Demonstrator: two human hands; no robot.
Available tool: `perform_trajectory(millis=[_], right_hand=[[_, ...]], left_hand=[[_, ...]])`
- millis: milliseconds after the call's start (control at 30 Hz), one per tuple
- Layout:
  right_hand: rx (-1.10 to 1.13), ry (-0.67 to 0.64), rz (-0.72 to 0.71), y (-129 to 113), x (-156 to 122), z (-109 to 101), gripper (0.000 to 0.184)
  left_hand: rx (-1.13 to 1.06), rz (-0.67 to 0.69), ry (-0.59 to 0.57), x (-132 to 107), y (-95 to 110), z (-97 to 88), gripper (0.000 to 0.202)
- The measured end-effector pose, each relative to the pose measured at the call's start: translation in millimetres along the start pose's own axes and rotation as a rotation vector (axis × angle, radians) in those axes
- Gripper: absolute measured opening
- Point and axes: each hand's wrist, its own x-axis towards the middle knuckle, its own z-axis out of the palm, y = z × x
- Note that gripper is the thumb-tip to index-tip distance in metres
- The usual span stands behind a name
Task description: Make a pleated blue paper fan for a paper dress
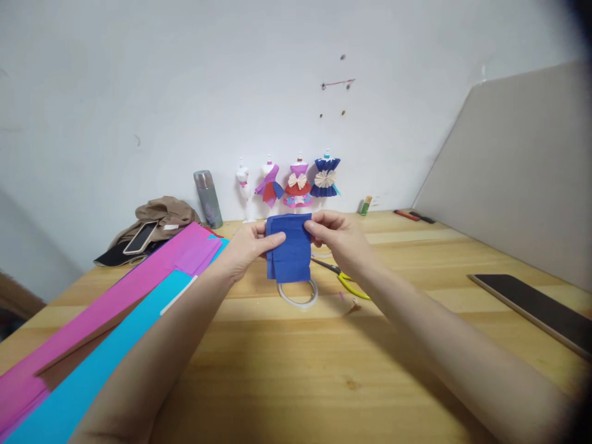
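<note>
A folded piece of dark blue paper point(292, 253) is held up above the table between both hands. My left hand point(252, 246) pinches its left edge, thumb across the front. At the upper right corner, my right hand point(335, 234) grips the same paper between thumb and fingers. Below the paper lies a roll of clear tape point(300, 303), its top partly covered. Scissors with yellow handles point(349, 285) rest close to my right hand, partly hidden by it. Small paper scraps point(355, 304) are scattered beside them.
Pink paper point(115, 293) and bright blue paper point(111, 345) stretch along the left. Mini dress forms, one in a blue dress point(326, 177), stand by the wall near a flask point(209, 200). A cap point(118, 251) and phone point(141, 238) lie left; a dark tablet-like slab point(531, 311) lies right.
</note>
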Motion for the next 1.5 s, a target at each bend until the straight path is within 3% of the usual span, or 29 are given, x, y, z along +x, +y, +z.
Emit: perform_trajectory(millis=[233, 367, 567, 767, 867, 967, 1167, 1500], right_hand=[[0.018, 0.013, -0.012, -1.9, -4.2, 4.0, 0.018], [0.045, 0.031, 0.026, -4.8, -6.0, 3.7, 0.015], [0.119, -0.049, 0.134, -6.5, -7.0, 2.5, 0.019], [-0.056, 0.080, -0.064, -13.9, -16.1, 10.9, 0.023], [-0.184, -0.067, -0.114, -15.6, -24.1, 21.2, 0.025], [-0.260, -0.178, -0.143, -12.0, -28.4, 29.5, 0.033], [-0.016, -0.157, 0.013, -6.7, -22.4, 23.3, 0.013], [0.162, -0.017, 0.183, -14.1, -1.2, -8.7, 0.014]], left_hand=[[0.030, 0.135, 0.203, -4.9, 8.0, 6.1, 0.030], [0.033, 0.104, 0.172, -6.8, 9.5, 6.5, 0.025], [0.059, 0.090, 0.152, -5.2, 9.9, 3.4, 0.027], [-0.015, 0.088, 0.198, -6.0, 9.3, 6.7, 0.033], [-0.059, 0.091, 0.235, -7.2, 8.7, 11.3, 0.035], [-0.064, 0.107, 0.198, -7.8, 7.4, 15.5, 0.037], [-0.056, 0.110, 0.144, -5.5, 5.4, 13.7, 0.045], [0.006, 0.117, 0.246, 0.1, 14.0, -19.7, 0.053]])
